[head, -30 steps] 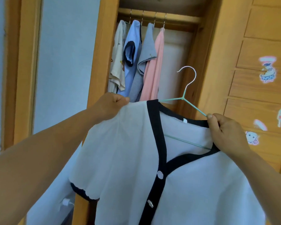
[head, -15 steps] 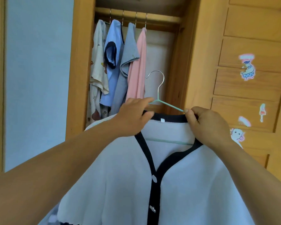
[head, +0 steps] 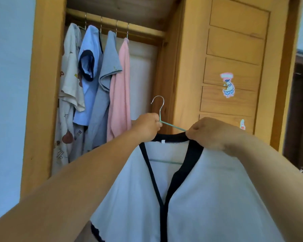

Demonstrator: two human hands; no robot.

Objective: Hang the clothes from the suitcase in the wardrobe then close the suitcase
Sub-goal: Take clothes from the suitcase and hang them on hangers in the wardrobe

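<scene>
White with black trim, the top [head: 191, 198] sits on a green hanger [head: 171, 126] held up in front of the open wardrobe [head: 45, 84]. The left hand [head: 147, 125] grips the hanger just under its hook. The right hand [head: 215, 133] pinches the black collar and the hanger's arm. Four clothes [head: 94, 81] hang on the rail [head: 143, 33] inside.

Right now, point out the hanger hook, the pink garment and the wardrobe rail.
hanger hook [head: 158, 100]: head view, top of its metal curve.
pink garment [head: 120, 95]: head view, middle of its hanging cloth.
wardrobe rail [head: 147, 31]: head view, bare stretch right of the hangers.
</scene>
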